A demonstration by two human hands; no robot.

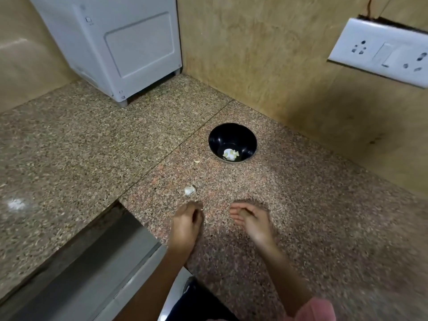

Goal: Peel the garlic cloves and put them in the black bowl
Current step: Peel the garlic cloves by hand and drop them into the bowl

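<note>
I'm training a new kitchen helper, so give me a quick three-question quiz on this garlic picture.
1. True or false: the black bowl is empty.
2. Multiple choice: the garlic piece on the counter lies nearest to: A) the left hand; B) the black bowl; C) the socket panel.
3. Short answer: what stands at the back left of the counter?

Key: 1) False: cloves lie in it. 2) A. 3) A white appliance.
</note>
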